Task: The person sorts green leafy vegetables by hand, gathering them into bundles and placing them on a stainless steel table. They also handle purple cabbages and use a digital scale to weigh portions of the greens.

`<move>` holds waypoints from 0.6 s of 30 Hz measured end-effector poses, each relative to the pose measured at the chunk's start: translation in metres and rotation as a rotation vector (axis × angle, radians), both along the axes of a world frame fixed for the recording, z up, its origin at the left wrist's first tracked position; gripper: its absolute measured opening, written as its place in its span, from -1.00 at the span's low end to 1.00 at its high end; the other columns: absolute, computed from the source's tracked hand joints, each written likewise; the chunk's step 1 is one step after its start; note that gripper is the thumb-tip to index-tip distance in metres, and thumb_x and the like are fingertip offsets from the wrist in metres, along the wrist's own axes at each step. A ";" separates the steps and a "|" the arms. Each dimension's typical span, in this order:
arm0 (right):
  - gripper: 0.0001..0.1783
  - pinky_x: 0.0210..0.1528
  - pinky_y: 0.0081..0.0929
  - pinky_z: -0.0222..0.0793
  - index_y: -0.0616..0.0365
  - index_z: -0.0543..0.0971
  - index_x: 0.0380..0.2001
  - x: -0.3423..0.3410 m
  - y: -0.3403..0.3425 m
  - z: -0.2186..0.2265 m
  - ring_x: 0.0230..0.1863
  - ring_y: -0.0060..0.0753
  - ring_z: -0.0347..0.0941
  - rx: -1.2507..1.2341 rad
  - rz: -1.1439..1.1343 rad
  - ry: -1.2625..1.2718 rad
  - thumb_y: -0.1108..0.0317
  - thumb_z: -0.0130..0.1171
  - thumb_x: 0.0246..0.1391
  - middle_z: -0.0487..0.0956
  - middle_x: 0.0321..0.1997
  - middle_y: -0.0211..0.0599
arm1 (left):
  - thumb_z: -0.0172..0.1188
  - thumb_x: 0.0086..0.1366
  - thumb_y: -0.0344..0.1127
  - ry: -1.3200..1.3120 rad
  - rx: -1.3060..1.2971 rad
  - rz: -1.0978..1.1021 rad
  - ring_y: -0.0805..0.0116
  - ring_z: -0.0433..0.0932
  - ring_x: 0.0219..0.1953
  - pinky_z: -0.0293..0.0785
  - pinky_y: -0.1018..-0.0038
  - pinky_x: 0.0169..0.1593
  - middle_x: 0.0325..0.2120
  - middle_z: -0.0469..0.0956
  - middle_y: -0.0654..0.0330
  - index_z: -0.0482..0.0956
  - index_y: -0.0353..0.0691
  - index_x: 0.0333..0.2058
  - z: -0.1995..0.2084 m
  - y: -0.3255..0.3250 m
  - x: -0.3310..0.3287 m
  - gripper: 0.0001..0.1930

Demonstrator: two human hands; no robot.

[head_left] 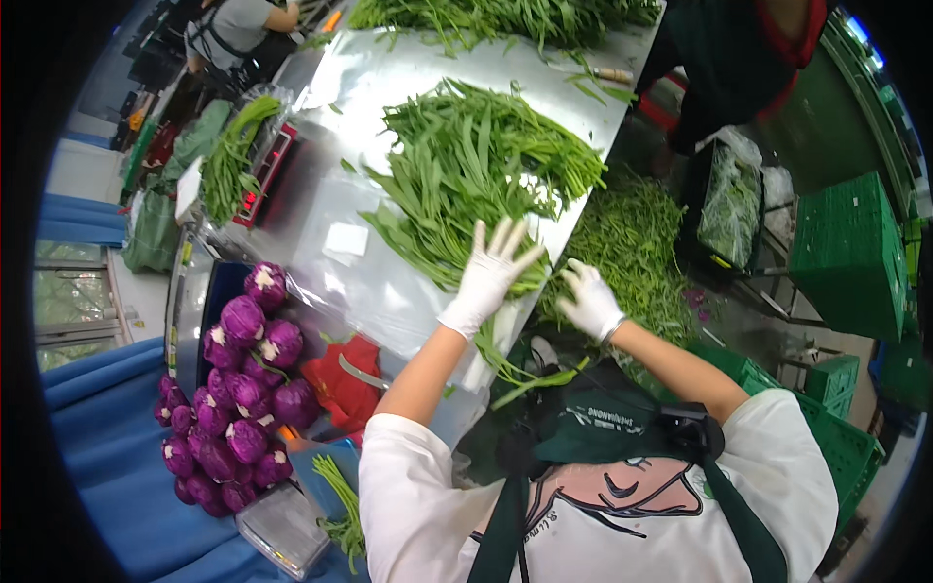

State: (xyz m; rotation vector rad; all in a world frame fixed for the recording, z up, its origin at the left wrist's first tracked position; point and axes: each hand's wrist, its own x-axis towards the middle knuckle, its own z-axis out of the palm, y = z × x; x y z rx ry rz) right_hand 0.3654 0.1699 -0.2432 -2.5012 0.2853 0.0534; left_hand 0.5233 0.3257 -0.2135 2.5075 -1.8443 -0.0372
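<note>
My left hand (489, 275), in a white glove, lies with spread fingers on the near edge of a pile of long-stemmed leafy greens (457, 165). The pile rests on a shiny metal table (335, 209), its stems toward the right edge. My right hand (590, 303), also gloved, is just past the table's right edge with its fingers apart and nothing visible in it. Below that hand, a heap of loose greens (632, 243) covers the floor. A few loose stems (530, 377) hang by the table's near corner.
Left stand a red scale (264, 175) bearing a bunch of greens (233, 160), and stacked purple cabbages (228, 403). A curved blade (362, 370) lies on red cloth (335, 389). A wooden-handled knife (612, 74) lies far right. Green crates (846, 257) and another person (719, 58) are to the right.
</note>
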 end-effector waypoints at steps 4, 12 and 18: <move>-0.51 -0.31 -0.21 0.38 0.20 0.58 -0.47 0.001 -0.014 0.036 -0.39 -0.04 0.49 0.251 0.045 0.203 -0.08 0.08 -0.03 0.55 -0.48 -0.03 | 0.28 -0.13 -0.33 0.320 -0.266 0.243 -0.06 -0.11 0.31 -0.31 -0.08 0.29 0.25 -0.01 -0.04 0.17 0.06 0.21 0.049 0.020 -0.022 -0.16; -0.55 -0.18 -0.36 0.36 0.20 0.58 -0.25 -0.012 0.067 0.020 -0.27 -0.18 0.50 0.587 0.845 0.800 0.04 0.16 -0.08 0.59 -0.37 -0.09 | 0.12 0.04 -0.61 0.518 -1.025 1.040 0.23 0.38 0.05 0.26 0.36 0.14 -0.01 0.41 0.09 0.36 -0.32 0.01 0.001 0.125 -0.090 -0.52; -0.64 -0.28 -0.22 0.41 0.09 0.56 -0.32 -0.013 0.041 0.064 -0.31 -0.08 0.53 0.051 0.479 0.597 0.08 0.16 -0.16 0.60 -0.41 -0.16 | 0.05 0.17 -0.60 0.649 -1.345 1.362 0.37 0.44 -0.06 0.35 0.46 0.05 -0.11 0.46 0.11 0.40 -0.36 -0.06 -0.010 0.155 -0.107 -0.68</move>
